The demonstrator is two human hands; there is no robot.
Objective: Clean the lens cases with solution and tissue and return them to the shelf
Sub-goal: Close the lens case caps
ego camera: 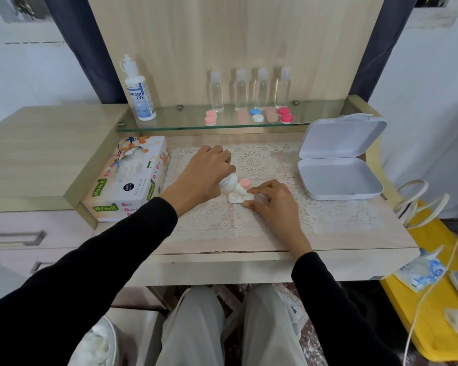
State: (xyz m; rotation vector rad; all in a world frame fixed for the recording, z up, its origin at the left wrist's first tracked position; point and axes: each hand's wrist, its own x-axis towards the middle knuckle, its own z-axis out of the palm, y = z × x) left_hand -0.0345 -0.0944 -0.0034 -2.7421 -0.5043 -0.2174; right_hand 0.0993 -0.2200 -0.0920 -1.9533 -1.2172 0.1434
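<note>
Head view: my left hand (206, 175) has its grip closed round a small bottle (227, 182), tilted with the nozzle down-right toward the lens case (239, 195). The case lies on the lace mat (262, 165) at mid tabletop (275, 243). My right hand (273, 204) pinches the case's white near end between thumb and forefinger. I judge the case light, stiff and slick when wet, so liable to skate; hold it by the rim edges. Its long axis runs away from me, pink cap (244, 182) farthest.
</note>
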